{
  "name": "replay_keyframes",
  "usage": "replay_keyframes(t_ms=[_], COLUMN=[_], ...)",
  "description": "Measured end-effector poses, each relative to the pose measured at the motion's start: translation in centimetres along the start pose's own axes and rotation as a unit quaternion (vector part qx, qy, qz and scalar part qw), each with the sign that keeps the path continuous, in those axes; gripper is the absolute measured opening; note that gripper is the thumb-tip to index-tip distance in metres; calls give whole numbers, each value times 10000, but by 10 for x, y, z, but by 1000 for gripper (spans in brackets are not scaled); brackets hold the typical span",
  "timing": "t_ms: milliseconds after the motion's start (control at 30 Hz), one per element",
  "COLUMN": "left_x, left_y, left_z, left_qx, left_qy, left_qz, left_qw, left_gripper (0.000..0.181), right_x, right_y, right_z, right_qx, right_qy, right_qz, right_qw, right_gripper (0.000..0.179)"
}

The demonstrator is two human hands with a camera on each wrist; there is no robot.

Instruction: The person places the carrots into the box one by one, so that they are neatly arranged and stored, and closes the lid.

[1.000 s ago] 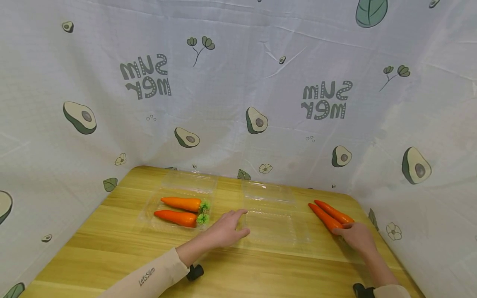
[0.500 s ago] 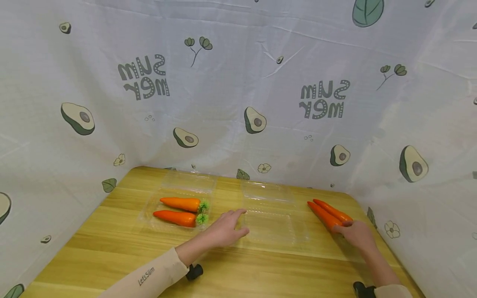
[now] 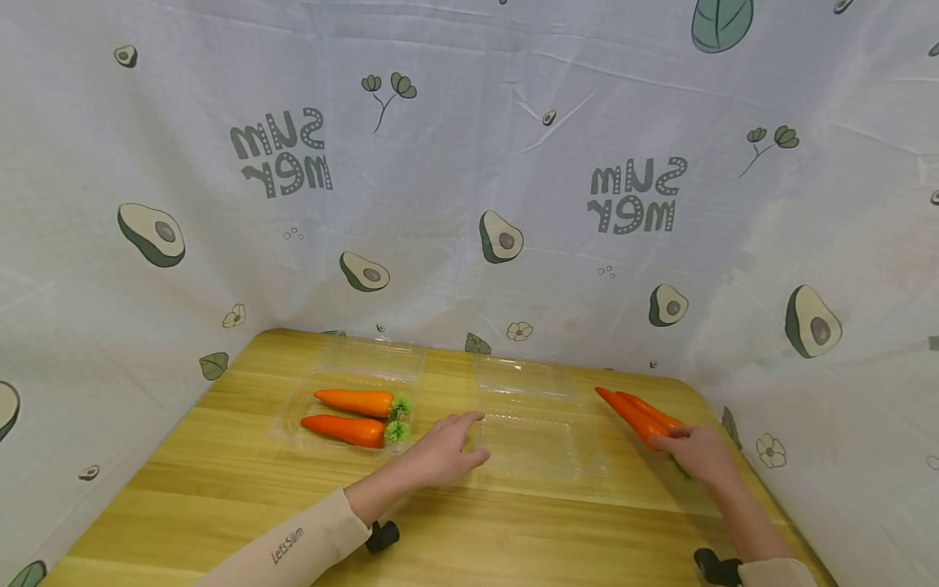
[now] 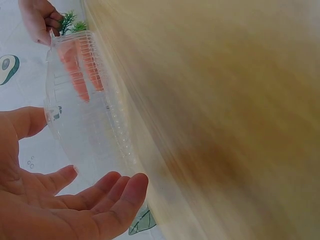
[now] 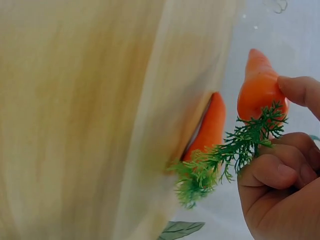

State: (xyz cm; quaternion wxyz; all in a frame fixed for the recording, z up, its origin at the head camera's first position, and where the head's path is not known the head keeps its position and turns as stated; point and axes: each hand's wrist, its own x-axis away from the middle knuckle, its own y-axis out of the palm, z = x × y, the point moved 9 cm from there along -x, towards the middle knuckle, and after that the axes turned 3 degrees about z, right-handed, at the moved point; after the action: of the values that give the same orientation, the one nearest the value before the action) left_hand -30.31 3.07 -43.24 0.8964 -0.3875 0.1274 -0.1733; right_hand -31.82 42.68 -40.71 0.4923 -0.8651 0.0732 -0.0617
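My right hand point(image 3: 700, 456) pinches an orange carrot point(image 3: 627, 412) near its leafy end, thumb on one side and fingers curled on the other. In the right wrist view this carrot point(image 5: 260, 92) is raised off the table, its green leaves hanging by the fingers. A second carrot point(image 5: 209, 125) lies on the table close beside it, partly behind the held one in the head view. My left hand point(image 3: 446, 452) is at the left side of a clear plastic box point(image 3: 539, 444) with its lid folded back. Its fingers are spread and relaxed, holding nothing, in the left wrist view.
Left of my left hand, another clear box point(image 3: 293, 420) with its lid back holds two carrots point(image 3: 355, 402) with green tops. A patterned cloth point(image 3: 440, 179) hangs behind and along both sides of the wooden table point(image 3: 469, 538).
My right hand has lifted one carrot from beside the other, its tip moving a little left and up. The left hand stays in place.
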Motion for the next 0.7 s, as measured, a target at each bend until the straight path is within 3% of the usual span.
replay_keyframes(t_ms=[700], left_x=[0], left_y=[-1], left_z=[0], left_qx=[4], left_qy=[-48], left_qz=[19], left_qw=[10000], left_gripper=[65], right_x=[2], right_y=[-6], right_z=[-42], right_qx=[-238], right_qy=[-419], right_qz=[-101], right_qw=[9988], right_gripper=[70])
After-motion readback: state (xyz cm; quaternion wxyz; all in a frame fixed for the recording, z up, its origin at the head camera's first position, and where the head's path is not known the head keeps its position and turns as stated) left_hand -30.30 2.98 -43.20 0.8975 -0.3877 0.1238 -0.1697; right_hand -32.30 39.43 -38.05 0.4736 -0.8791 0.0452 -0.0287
